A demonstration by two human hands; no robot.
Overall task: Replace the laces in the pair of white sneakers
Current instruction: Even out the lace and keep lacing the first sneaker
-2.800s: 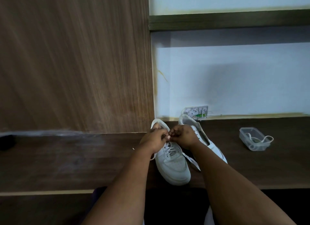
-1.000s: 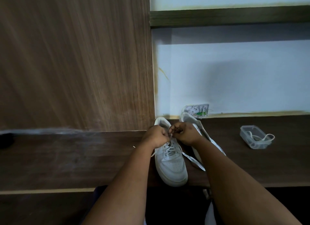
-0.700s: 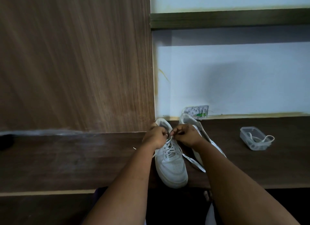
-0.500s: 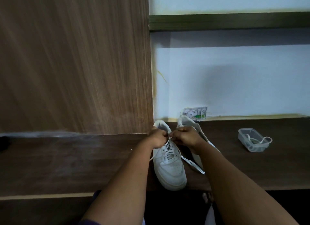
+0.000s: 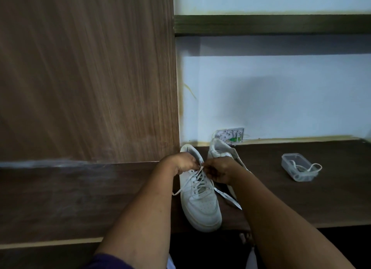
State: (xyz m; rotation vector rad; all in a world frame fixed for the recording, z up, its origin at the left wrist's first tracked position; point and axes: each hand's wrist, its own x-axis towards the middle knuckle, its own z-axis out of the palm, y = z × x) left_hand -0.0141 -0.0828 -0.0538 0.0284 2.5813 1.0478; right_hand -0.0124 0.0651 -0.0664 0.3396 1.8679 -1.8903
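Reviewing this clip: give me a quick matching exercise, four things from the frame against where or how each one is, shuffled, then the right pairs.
Things
1. left sneaker
2. right sneaker
3. clear plastic tub
4. loose lace end

States
A. holds a spare lace, off to the right
B. laced, both hands at its top eyelets
C. mostly hidden behind the right hand
D. trails over the shelf between the shoes

Pairs: 1-B, 2-C, 3-A, 4-D
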